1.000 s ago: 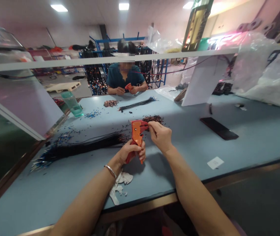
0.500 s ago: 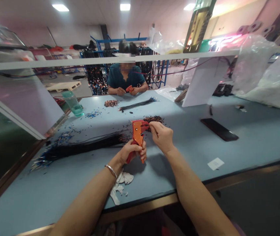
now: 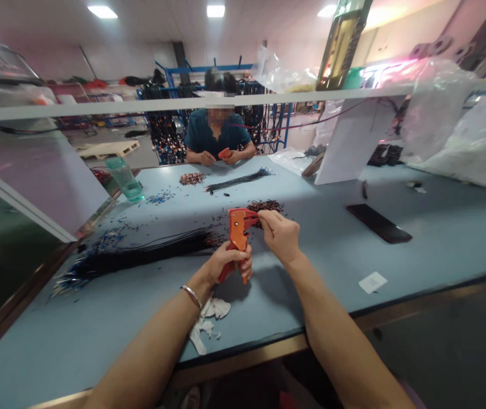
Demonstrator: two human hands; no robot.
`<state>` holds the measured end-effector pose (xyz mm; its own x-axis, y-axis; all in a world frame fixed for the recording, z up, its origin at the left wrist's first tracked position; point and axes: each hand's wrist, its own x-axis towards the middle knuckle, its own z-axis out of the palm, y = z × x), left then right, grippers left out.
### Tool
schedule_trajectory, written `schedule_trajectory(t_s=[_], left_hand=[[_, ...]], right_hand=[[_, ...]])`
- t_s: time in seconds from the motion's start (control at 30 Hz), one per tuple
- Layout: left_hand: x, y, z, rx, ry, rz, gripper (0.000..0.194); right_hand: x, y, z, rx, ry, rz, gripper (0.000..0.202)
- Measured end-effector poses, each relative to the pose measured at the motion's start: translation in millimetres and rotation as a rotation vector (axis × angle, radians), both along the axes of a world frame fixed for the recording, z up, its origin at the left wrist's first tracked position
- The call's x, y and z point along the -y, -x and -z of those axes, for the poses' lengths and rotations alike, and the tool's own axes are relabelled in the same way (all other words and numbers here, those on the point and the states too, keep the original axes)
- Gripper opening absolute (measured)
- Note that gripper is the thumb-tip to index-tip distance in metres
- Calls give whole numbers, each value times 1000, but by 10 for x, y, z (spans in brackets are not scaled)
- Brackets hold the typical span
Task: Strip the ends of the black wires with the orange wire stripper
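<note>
While the left hand clamps the orange wire stripper handles, the right hand pinches something tiny, likely light and flimsy, beside its head.

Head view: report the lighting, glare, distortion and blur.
Head view: ceiling panels light it evenly; pink glare washes the upper right; wide-lens bending curves the table edge; soft shadow under the left hand gripping the orange tool; right hand sharp, the co-worker's face blurred.
</note>
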<state>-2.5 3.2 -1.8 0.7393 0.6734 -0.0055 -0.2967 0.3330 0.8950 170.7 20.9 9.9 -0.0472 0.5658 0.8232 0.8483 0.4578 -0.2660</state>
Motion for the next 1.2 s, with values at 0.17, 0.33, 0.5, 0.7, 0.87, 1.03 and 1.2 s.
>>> schedule_trajectory(t_s=[0.17,0.33,0.5,0.7,0.87,1.03,1.2], left_hand=[[-7,6,15,-17,-4,-4,22],[-12,12,44,-30,-18,-24,27],[2,-6,41,-62,-14,-61,30],[26,-20,1,-93,-13,-81,41],[48,-24,2,-95,-1,-121,46],[68,-38,-2,-63,-2,-113,40],[35,-4,2,29,10,-54,28]], right_hand=[[-3,-5,3,4,-1,3,28],[-10,10,13,-8,19,-7,29],[-12,28,45,-12,4,17,26],[15,70,59,-12,-15,45,27],[25,92,67,-26,-44,72,26],[13,119,90,-34,-31,71,27],[-41,58,131,-30,-20,123,27]])
